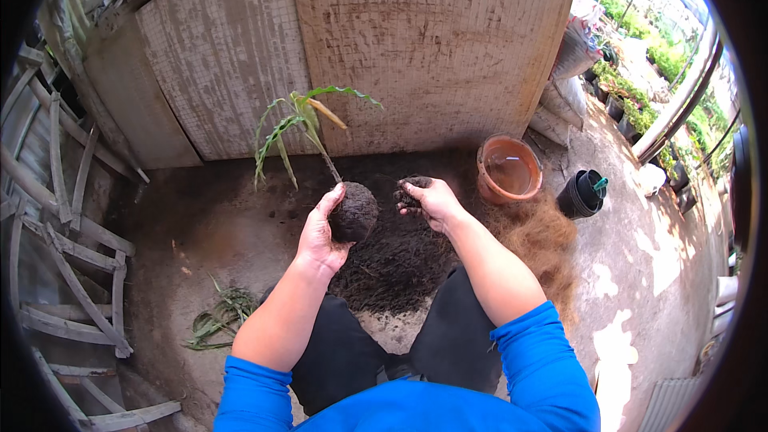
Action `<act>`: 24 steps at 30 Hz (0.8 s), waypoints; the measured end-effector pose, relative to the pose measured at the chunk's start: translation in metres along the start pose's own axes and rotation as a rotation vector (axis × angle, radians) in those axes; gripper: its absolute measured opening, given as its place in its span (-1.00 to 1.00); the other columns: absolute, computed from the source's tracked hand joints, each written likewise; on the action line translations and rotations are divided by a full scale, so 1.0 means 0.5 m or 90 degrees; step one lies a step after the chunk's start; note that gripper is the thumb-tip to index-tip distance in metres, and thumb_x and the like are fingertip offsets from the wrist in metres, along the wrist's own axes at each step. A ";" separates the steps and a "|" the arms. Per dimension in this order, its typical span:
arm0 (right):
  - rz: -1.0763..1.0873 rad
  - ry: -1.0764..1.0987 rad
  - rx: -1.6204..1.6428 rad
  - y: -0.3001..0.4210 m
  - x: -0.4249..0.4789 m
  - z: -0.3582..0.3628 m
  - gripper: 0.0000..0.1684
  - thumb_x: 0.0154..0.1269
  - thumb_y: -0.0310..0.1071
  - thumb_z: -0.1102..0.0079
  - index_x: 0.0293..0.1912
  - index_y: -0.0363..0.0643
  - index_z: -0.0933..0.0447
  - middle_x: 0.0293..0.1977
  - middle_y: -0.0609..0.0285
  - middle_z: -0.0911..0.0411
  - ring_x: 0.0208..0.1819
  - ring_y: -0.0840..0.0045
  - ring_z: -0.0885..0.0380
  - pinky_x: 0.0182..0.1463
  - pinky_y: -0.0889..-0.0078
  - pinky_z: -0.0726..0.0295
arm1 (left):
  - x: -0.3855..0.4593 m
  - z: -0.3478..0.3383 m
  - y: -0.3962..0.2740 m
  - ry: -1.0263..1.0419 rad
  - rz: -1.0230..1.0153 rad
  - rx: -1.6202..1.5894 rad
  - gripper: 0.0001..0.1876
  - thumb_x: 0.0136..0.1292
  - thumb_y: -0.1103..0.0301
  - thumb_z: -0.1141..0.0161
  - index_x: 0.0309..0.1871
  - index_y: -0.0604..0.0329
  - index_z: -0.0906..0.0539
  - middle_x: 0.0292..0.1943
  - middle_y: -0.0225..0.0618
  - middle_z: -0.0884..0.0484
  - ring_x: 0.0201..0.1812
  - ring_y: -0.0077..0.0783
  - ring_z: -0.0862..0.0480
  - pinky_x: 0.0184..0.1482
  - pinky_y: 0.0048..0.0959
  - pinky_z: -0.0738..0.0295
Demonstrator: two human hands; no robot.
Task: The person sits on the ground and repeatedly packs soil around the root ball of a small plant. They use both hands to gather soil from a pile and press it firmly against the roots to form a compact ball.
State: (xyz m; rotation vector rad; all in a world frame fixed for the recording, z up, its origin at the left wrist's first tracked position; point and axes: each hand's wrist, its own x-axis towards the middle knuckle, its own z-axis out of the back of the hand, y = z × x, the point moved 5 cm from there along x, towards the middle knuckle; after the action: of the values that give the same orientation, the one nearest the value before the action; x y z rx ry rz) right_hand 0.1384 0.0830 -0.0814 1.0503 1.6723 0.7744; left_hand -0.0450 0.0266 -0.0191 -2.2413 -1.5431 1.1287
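My left hand [321, 228] grips the round dark root ball [355, 214] of a plant, thumb on top and fingers beneath. From it a bare stem leans up and left to wavy-edged green leaves [293, 120], one of them yellowed. To its right, apart from the root ball, my right hand [433, 203] is closed around a clump of dark soil [413, 187]. Below both hands a heap of dark fibrous potting soil [396, 276] spreads on the floor between my knees.
A terracotta-coloured pot [510, 168] holding water stands at right, beside loose brown coir fibre [534, 240] and stacked black nursery pots [581, 195]. Cut leaves [225, 312] lie at left, near a wooden frame [84, 240]. Tall boards [432, 42] stand ahead; filled sacks [561, 99] lean right.
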 end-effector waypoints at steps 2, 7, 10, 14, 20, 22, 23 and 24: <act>-0.053 0.001 0.053 0.005 -0.008 0.000 -0.85 0.30 -0.49 -0.03 -0.15 -0.32 -0.46 -0.37 0.14 -0.53 -0.41 0.46 -0.56 -0.39 0.44 -0.63 | 0.007 -0.014 0.007 0.011 0.000 -0.002 -0.79 0.19 0.20 -0.21 -0.17 0.04 -0.59 -0.23 -0.37 -0.65 -0.18 -0.38 -0.64 -0.08 -0.29 -0.54; -0.042 0.025 0.066 0.002 -0.007 0.005 -0.79 0.25 -0.57 -0.03 -0.09 -0.35 -0.43 -0.30 0.11 -0.53 -0.33 0.41 -0.58 -0.29 0.39 -0.66 | 0.029 -0.032 0.025 0.048 -0.005 0.005 -0.81 0.22 0.21 -0.19 -0.19 0.08 -0.59 -0.25 -0.38 -0.65 -0.21 -0.41 -0.65 -0.12 -0.34 -0.56; -0.011 0.024 0.084 0.004 -0.006 0.004 -0.76 0.23 -0.62 -0.02 -0.07 -0.36 -0.43 -0.27 0.08 -0.54 -0.29 0.38 -0.58 -0.23 0.37 -0.67 | 0.035 -0.037 0.032 0.044 -0.001 0.014 -0.81 0.23 0.22 -0.17 -0.21 0.10 -0.60 -0.27 -0.37 -0.65 -0.24 -0.42 -0.65 -0.14 -0.36 -0.57; -0.016 0.016 0.113 0.017 -0.018 -0.001 -0.73 0.23 -0.64 0.01 -0.04 -0.36 -0.42 -0.22 0.04 -0.54 -0.25 0.37 -0.59 -0.18 0.36 -0.67 | 0.044 -0.038 0.037 0.044 -0.003 0.020 -0.82 0.23 0.24 -0.16 -0.22 0.11 -0.60 -0.29 -0.37 -0.65 -0.27 -0.42 -0.66 -0.17 -0.37 -0.57; -0.025 0.018 0.170 0.025 -0.038 -0.018 -0.67 0.25 -0.63 0.05 0.03 -0.37 -0.38 -0.18 0.00 -0.54 -0.20 0.34 -0.59 -0.12 0.35 -0.65 | 0.056 -0.025 0.039 0.058 -0.008 0.016 -0.82 0.21 0.25 -0.17 -0.21 0.10 -0.60 -0.28 -0.37 -0.66 -0.24 -0.42 -0.65 -0.15 -0.34 -0.57; -0.015 0.018 0.150 0.024 -0.037 -0.014 -0.66 0.25 -0.64 0.07 0.04 -0.36 -0.37 -0.17 -0.01 -0.54 -0.19 0.33 -0.59 -0.11 0.35 -0.65 | 0.055 -0.027 0.041 0.045 -0.006 0.006 -0.83 0.21 0.28 -0.17 -0.21 0.13 -0.60 -0.30 -0.37 -0.66 -0.27 -0.43 -0.66 -0.17 -0.37 -0.58; -0.013 0.014 0.141 0.016 -0.036 -0.009 -0.66 0.25 -0.64 0.07 0.04 -0.36 -0.38 -0.17 -0.01 -0.54 -0.19 0.33 -0.59 -0.11 0.34 -0.65 | 0.052 -0.025 0.043 0.037 -0.005 0.006 -0.83 0.21 0.28 -0.17 -0.21 0.14 -0.61 -0.30 -0.37 -0.66 -0.27 -0.43 -0.66 -0.17 -0.36 -0.58; -0.009 0.013 0.130 0.018 -0.034 -0.009 -0.66 0.25 -0.64 0.07 0.04 -0.36 -0.38 -0.17 0.00 -0.54 -0.18 0.32 -0.59 -0.11 0.34 -0.65 | 0.053 -0.025 0.041 0.032 -0.007 0.006 -0.83 0.20 0.29 -0.18 -0.21 0.14 -0.61 -0.29 -0.37 -0.66 -0.27 -0.43 -0.66 -0.16 -0.36 -0.58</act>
State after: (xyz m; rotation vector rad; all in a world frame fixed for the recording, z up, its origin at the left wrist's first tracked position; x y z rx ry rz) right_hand 0.1394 0.0710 -0.0656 1.1732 1.8023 0.6160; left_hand -0.0175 0.0433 -0.0343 -2.2347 -1.5260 1.0650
